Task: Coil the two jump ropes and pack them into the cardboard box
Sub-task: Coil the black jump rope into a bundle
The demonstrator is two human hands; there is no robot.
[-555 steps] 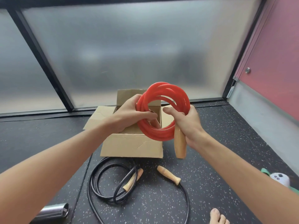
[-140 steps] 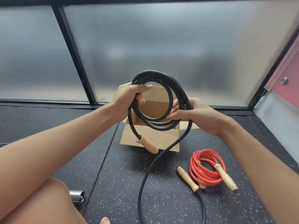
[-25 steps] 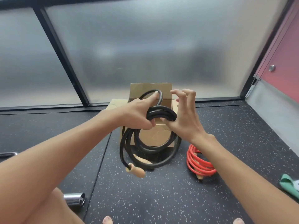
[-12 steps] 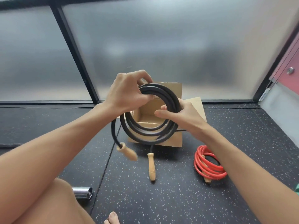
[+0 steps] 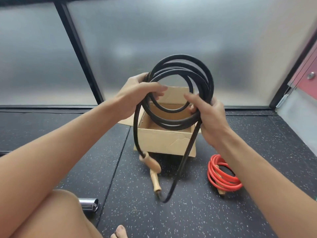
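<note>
Left forearm (image 5: pixel 68 140) and right forearm (image 5: pixel 257 169) bare, reaching forward, converging. Left grip (image 5: pixel 137 93) back up, fingers (image 5: pixel 157 87) curled over the black rope coil (image 5: pixel 181 57) on its left side. Right grip (image 5: pixel 210 117) clasps the coil's right side, thumb across the strands. Bare knee (image 5: pixel 56 208) low left.

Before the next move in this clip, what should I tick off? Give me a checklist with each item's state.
1. Left hand and right hand grip the black rope coil: ok.
2. Black rope fully coiled: not ok; a tail hangs down to the handle on the floor.
3. Cardboard box open on top: ok.
4. Red rope coiled: ok.
5. Red rope in box: not ok; it lies on the floor beside it.
6. Coil fits the box: cannot tell.
</note>
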